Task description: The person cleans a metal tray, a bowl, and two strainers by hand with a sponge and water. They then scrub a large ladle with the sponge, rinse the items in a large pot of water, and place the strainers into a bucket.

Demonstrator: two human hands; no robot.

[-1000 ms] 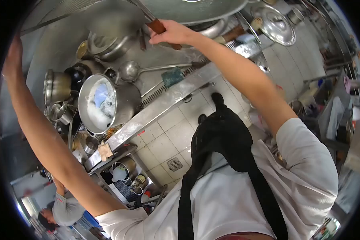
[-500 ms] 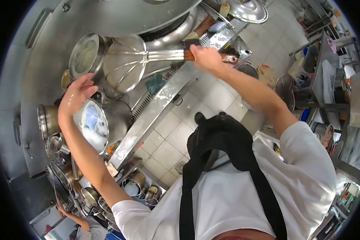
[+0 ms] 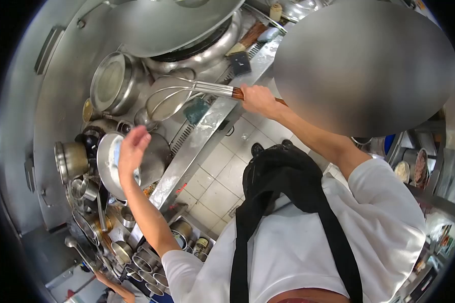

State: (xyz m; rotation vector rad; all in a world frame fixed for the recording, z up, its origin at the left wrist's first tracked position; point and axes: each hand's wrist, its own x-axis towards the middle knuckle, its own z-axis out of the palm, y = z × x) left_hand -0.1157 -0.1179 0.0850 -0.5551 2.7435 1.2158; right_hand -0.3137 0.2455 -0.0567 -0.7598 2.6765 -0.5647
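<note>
My right hand (image 3: 259, 101) is wrapped round the wooden handle of a large wire skimmer (image 3: 212, 89). The skimmer's ribbed, mesh-like head is tilted over the metal counter, left of the hand. My left hand (image 3: 131, 153) hovers above a metal basin (image 3: 106, 181), fingers stretched out and slightly blurred, with nothing visible in them. White suds and part of a blue cloth (image 3: 117, 153) show in the basin, partly hidden behind this hand. A ladle (image 3: 143, 118) and a teal scouring pad (image 3: 195, 111) lie near the skimmer's head.
A big wok (image 3: 162, 30) fills the top. A bamboo brush (image 3: 250, 38) and a black pad (image 3: 239, 63) lie by the counter edge (image 3: 215, 121). A lidded pot (image 3: 114, 83) stands left. Another person's arm (image 3: 116, 289) shows at lower left. A grey blur hides the upper right.
The skimmer has moved down slightly, its head turned from broad view to a steeper tilt. My left hand has shifted right and down over the basin. The basin appears tilted differently.
</note>
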